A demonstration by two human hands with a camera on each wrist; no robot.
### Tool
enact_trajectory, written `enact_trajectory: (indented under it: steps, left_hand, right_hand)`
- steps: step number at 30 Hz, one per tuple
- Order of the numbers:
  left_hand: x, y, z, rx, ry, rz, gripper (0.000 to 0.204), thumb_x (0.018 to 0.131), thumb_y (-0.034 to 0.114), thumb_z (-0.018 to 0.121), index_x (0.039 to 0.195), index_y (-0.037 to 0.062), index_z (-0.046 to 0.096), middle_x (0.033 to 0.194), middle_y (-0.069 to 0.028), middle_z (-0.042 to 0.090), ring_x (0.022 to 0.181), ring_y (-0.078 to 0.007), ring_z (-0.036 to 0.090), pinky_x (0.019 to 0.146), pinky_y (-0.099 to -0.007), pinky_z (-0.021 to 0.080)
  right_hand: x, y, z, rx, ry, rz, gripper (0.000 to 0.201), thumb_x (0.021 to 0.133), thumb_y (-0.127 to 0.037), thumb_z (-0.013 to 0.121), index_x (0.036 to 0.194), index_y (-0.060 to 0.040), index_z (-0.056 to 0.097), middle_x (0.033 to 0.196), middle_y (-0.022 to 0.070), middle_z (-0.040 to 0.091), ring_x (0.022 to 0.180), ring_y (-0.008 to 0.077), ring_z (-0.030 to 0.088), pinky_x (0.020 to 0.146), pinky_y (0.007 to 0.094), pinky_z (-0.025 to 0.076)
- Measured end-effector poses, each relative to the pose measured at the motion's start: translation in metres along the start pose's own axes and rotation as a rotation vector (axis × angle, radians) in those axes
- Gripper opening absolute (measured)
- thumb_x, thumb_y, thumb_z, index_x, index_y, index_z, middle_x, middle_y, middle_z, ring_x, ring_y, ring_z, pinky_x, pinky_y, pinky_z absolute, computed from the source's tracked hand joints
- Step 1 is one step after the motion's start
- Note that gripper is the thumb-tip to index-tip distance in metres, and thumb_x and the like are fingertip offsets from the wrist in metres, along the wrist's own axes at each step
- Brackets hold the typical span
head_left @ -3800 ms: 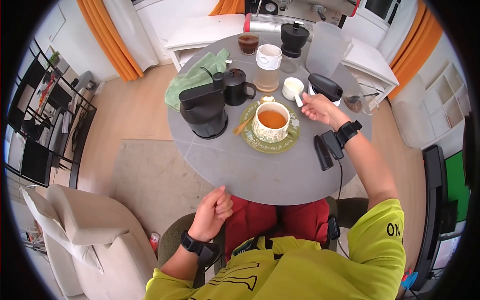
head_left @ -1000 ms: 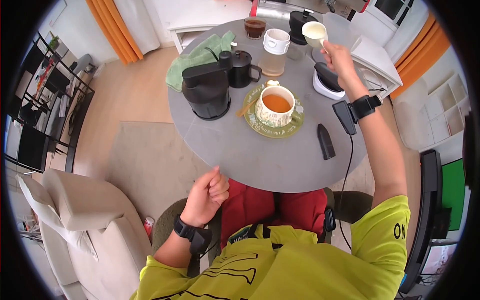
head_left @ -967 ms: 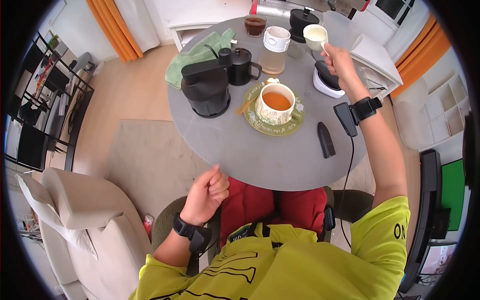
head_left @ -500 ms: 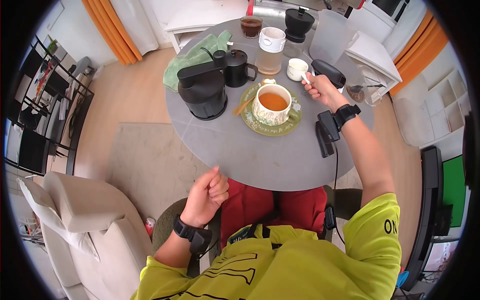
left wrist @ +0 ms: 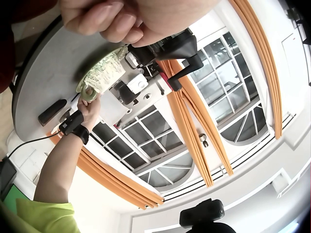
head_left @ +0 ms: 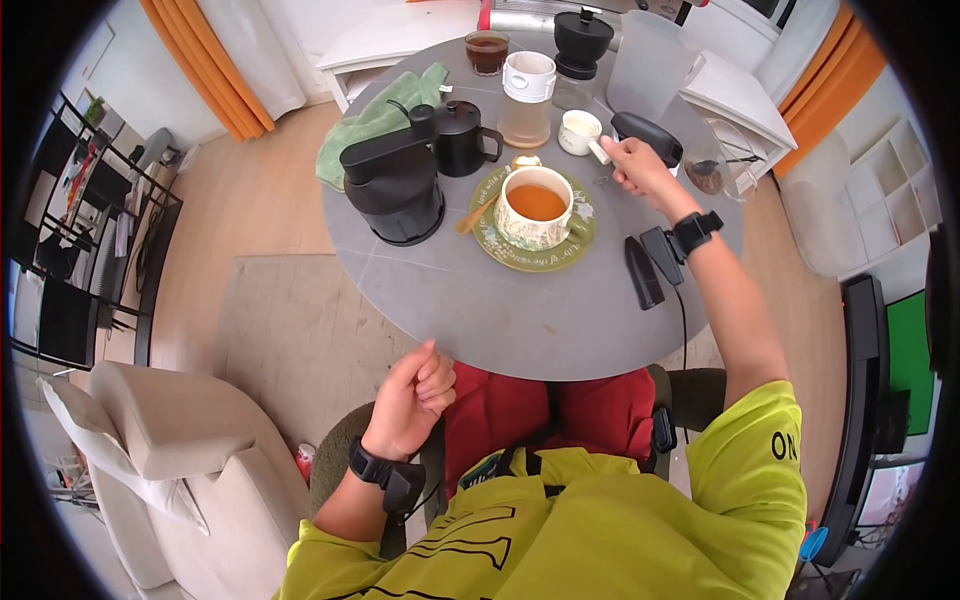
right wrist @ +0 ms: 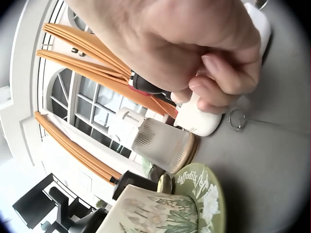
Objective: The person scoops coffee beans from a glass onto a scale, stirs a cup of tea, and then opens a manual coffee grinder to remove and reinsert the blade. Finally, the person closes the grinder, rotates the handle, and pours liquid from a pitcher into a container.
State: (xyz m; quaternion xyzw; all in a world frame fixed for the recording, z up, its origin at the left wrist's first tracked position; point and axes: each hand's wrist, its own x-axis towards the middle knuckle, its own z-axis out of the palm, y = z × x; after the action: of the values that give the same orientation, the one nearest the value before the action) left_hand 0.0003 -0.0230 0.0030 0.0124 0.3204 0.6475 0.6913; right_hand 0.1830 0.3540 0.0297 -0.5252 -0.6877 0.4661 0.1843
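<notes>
In the head view my right hand (head_left: 640,170) pinches the handle of a small white cup (head_left: 578,138) at the table's right-back part. Pale creamy contents show inside the cup. The right wrist view has the curled fingers in front of the cup (right wrist: 201,120), close over the tabletop, hiding part of it. Left of that hand stands a floral teacup (head_left: 532,215) of orange-brown tea on a green saucer (head_left: 540,262), with a wooden spoon (head_left: 473,217) at its edge. My left hand (head_left: 412,395) hangs loosely curled before the table's front edge, holding nothing.
On the grey table (head_left: 480,340) are a black appliance (head_left: 393,190), black pot (head_left: 460,140), green cloth (head_left: 375,125), white-collared carafe (head_left: 526,100), glass of dark drink (head_left: 486,55), hand grinder (head_left: 582,45), black device (head_left: 643,273) and small ring (right wrist: 236,119).
My right hand had the cup raised toward the back right a second ago. It has since come down and left, and the cup is low at the table again. The left hand has barely moved.
</notes>
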Motion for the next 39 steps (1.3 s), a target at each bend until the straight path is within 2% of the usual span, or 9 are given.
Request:
enact_trajectory:
  steps: [2, 4, 8, 15, 21, 26, 30, 36, 39]
  left_hand:
    - [-0.001, -0.001, 0.0, 0.005, 0.006, -0.001, 0.039, 0.101, 0.023, 0.041, 0.065, 0.0118, 0.032, 0.058, 0.0028, 0.027, 0.055, -0.0085, 0.025, 0.047, -0.0222, 0.025]
    - [0.0, -0.001, 0.0, -0.001, 0.001, 0.008, 0.038, 0.101, 0.023, 0.041, 0.065, 0.0117, 0.033, 0.059, 0.0028, 0.027, 0.055, -0.0085, 0.025, 0.047, -0.022, 0.025]
    - [0.002, -0.004, -0.001, 0.007, 0.009, -0.002, 0.038, 0.101, 0.023, 0.041, 0.065, 0.0117, 0.033, 0.059, 0.0028, 0.027, 0.054, -0.0083, 0.025, 0.047, -0.0219, 0.025]
    - [0.004, -0.01, -0.002, 0.043, 0.003, -0.014, 0.038, 0.1, 0.023, 0.042, 0.065, 0.0116, 0.034, 0.059, 0.0029, 0.028, 0.054, -0.0081, 0.026, 0.047, -0.0217, 0.025]
    - [0.002, -0.009, -0.001, 0.056, -0.021, 0.001, 0.037, 0.1, 0.023, 0.042, 0.065, 0.0117, 0.034, 0.059, 0.0031, 0.028, 0.054, -0.008, 0.026, 0.048, -0.0219, 0.025]
    - [0.0, -0.01, 0.001, 0.081, -0.018, 0.004, 0.038, 0.1, 0.024, 0.042, 0.065, 0.0124, 0.034, 0.058, 0.0036, 0.028, 0.054, -0.0078, 0.026, 0.048, -0.0219, 0.025]
    - [0.001, -0.014, -0.001, 0.08, -0.037, -0.015, 0.038, 0.1, 0.025, 0.042, 0.064, 0.0133, 0.035, 0.059, 0.0043, 0.028, 0.054, -0.0077, 0.026, 0.048, -0.0221, 0.025]
    - [-0.002, -0.017, 0.006, 0.089, -0.043, -0.011, 0.038, 0.099, 0.024, 0.045, 0.064, 0.0137, 0.034, 0.058, 0.0053, 0.027, 0.053, -0.0069, 0.024, 0.048, -0.0225, 0.024]
    - [-0.004, -0.014, 0.008, 0.112, -0.048, 0.001, 0.038, 0.1, 0.025, 0.044, 0.065, 0.0138, 0.035, 0.058, 0.0049, 0.028, 0.053, -0.0072, 0.024, 0.048, -0.0222, 0.025]
  right_hand:
    - [-0.019, 0.003, -0.009, -0.09, 0.085, -0.087, 0.042, 0.092, -0.044, 0.057, 0.088, -0.0025, 0.054, 0.064, 0.0042, 0.053, 0.047, 0.0133, 0.046, 0.043, 0.0282, 0.035]
    - [-0.049, 0.014, -0.021, -0.49, 0.268, -0.476, 0.04, 0.088, -0.04, 0.062, 0.086, -0.0008, 0.056, 0.069, 0.0127, 0.06, 0.055, 0.027, 0.056, 0.053, 0.0366, 0.043]
    - [-0.123, 0.025, -0.031, -0.587, 0.154, -0.216, 0.038, 0.084, -0.038, 0.066, 0.086, -0.0012, 0.062, 0.076, 0.0172, 0.063, 0.067, 0.033, 0.06, 0.061, 0.0399, 0.046]
    - [-0.164, 0.063, 0.019, -0.616, 0.381, -0.359, 0.048, 0.079, -0.038, 0.071, 0.107, -0.0011, 0.06, 0.1, 0.0152, 0.058, 0.095, 0.033, 0.057, 0.079, 0.0395, 0.048]
    - [-0.154, 0.062, 0.031, -0.791, 0.455, -0.326, 0.038, 0.081, -0.029, 0.068, 0.099, 0.003, 0.059, 0.092, 0.016, 0.058, 0.088, 0.0346, 0.059, 0.072, 0.0423, 0.049]
    - [-0.169, 0.063, 0.015, -0.653, 0.474, -0.373, 0.034, 0.082, -0.024, 0.068, 0.105, 0.0001, 0.059, 0.092, 0.018, 0.057, 0.084, 0.0373, 0.059, 0.07, 0.0432, 0.049]
    - [-0.178, 0.02, -0.022, -0.579, 0.55, -0.611, 0.032, 0.084, -0.019, 0.066, 0.112, -0.0046, 0.057, 0.095, 0.0184, 0.055, 0.084, 0.038, 0.058, 0.072, 0.044, 0.049]
    - [-0.131, -0.092, -0.077, -1.282, 0.789, -1.015, 0.033, 0.082, -0.018, 0.067, 0.11, -0.007, 0.053, 0.089, 0.01, 0.055, 0.082, 0.026, 0.059, 0.066, 0.0364, 0.049]
    - [-0.094, -0.139, -0.089, -1.461, 0.697, -1.114, 0.027, 0.081, -0.019, 0.066, 0.1, -0.007, 0.053, 0.085, 0.0066, 0.054, 0.08, 0.0215, 0.059, 0.064, 0.0339, 0.049]
